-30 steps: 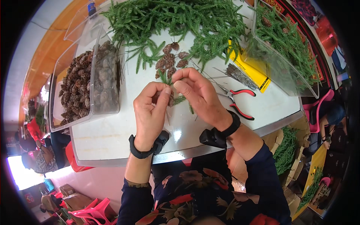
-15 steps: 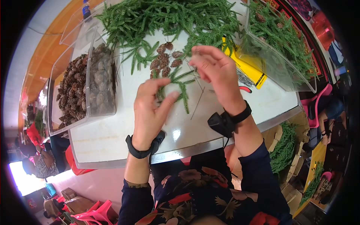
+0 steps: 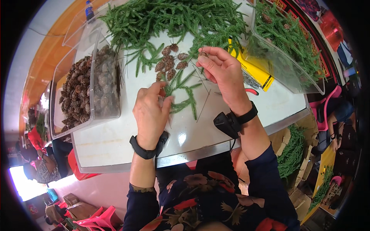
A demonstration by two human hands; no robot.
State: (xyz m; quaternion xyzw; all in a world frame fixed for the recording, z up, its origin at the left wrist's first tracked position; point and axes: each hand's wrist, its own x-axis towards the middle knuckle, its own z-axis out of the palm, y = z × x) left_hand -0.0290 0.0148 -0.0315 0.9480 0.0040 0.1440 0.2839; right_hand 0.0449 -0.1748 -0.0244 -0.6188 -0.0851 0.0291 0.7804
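Observation:
Between the thumb and fingertips of my left hand (image 3: pixel 149 109) is a green artificial pine sprig (image 3: pixel 188 93), its needled arms spread to the right over the white tabletop. My right hand (image 3: pixel 220 67) is raised a little to the right, pinching a small brown pine cone (image 3: pixel 203 54) with a thin wire showing at it. Just beyond the sprig lies a small group of brown pine cones (image 3: pixel 168 63). Several thin wires (image 3: pixel 203 103) lie on the table between my hands.
At left stands a clear bin (image 3: pixel 91 104) full of pine cones. Green pine branches (image 3: pixel 169 19) heap along the far side. To the right are a yellow package (image 3: pixel 254 69), a red-handled tool (image 3: pixel 252 91) and a clear bin (image 3: pixel 285 71) of greenery. A person (image 3: pixel 341 115) sits at far right.
My left hand has drawn slightly left with the sprig, which has turned a little. The right hand has stayed nearly in place; the pine cone in its fingertips now shows clearly.

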